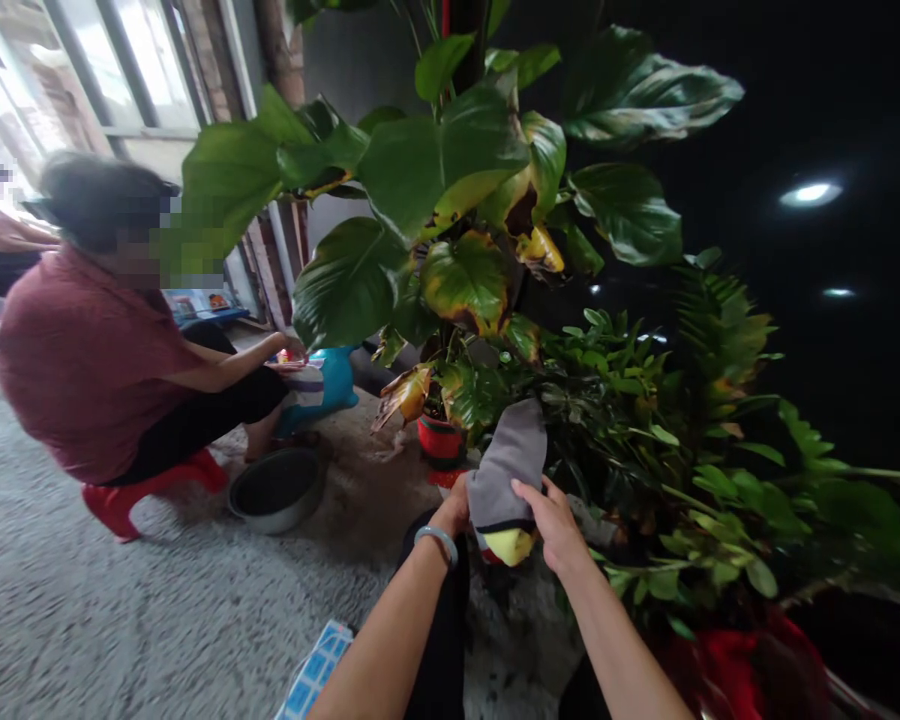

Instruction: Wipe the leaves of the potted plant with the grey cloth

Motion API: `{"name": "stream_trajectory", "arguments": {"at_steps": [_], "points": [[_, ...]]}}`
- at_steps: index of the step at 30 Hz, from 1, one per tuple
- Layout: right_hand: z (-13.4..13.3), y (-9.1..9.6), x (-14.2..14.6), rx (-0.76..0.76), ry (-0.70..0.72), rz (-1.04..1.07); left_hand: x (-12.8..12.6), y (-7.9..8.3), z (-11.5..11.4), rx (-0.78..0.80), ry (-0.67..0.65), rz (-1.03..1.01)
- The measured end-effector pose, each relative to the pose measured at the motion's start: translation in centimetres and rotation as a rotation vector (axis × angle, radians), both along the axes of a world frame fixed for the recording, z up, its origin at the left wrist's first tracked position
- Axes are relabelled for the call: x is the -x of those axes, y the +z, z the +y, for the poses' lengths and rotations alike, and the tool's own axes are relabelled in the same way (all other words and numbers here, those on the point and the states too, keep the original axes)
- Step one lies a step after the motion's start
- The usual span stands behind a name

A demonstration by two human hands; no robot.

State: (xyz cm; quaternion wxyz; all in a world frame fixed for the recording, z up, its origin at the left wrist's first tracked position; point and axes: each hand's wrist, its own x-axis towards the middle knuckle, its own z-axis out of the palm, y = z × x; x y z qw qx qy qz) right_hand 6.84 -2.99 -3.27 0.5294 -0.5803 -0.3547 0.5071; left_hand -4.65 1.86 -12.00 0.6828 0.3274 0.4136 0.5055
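In the middle of the head view I hold a grey cloth piece with a dark trimmed edge, its tapered end pointing up and away. Yellow fabric shows below its lower edge. My left hand, with a pale bangle at the wrist, is closed on the cloth's left side, its fingers partly hidden. On the right side, my right hand pinches the cloth with the thumb on top. The exact kind of cloth item cannot be made out.
A large leafy plant in a red pot stands ahead, with more greenery at right. To the left, a person sits on a red stool beside a grey basin. A blue checked item lies near my left forearm.
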Motion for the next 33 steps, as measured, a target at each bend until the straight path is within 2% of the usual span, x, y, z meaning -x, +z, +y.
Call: {"name": "stream_trajectory", "arguments": {"at_steps": [3, 6, 8, 11, 15, 21, 23, 24, 27, 29, 31, 33], "points": [[-1.1, 0.9, -0.7, -0.039, 0.007, -0.017, 0.5, 0.7, -0.2, -0.006, 0.092, -0.005], [-1.3, 1.5, -1.2, -0.081, 0.024, -0.040, 0.9, 1.6, -1.1, -0.025, 0.138, -0.164], [-1.3, 1.6, -1.2, -0.115, 0.026, -0.078, 0.9, 2.1, -2.3, -0.065, 0.068, -0.275], [-1.7, 1.3, -1.0, -0.186, 0.047, -0.131, 0.5, 2.6, -4.1, -0.106, -0.045, -0.308], [-3.0, 0.8, -1.2, -0.251, 0.142, -0.103, -0.6, 3.1, -5.7, -0.068, -0.082, -0.288], [-4.6, -0.4, -3.2, -0.274, 0.144, -0.235, -2.2, 3.6, -6.6, 0.032, -0.114, -0.275], [-4.1, -0.7, -4.7, -0.288, 0.081, -0.254, -2.2, 3.6, -6.7, 0.062, -0.090, -0.261], [-3.6, -0.8, -5.7, -0.289, 0.003, -0.236, -2.1, 3.5, -6.8, 0.074, -0.077, -0.249], [-1.3, -1.0, -9.4, -0.222, -0.330, -0.204, -1.2, 3.1, -6.8, 0.095, -0.040, -0.209], [0.3, -1.5, -11.7, -0.149, -0.484, -0.288, -0.7, 2.8, -6.8, 0.100, -0.032, -0.180], [1.6, -2.3, -13.0, -0.099, -0.528, -0.358, -0.2, 2.5, -6.8, 0.104, -0.040, -0.151], [2.4, -3.2, -13.2, -0.074, -0.495, -0.276, 0.2, 2.1, -6.9, 0.093, -0.069, -0.128]]}}
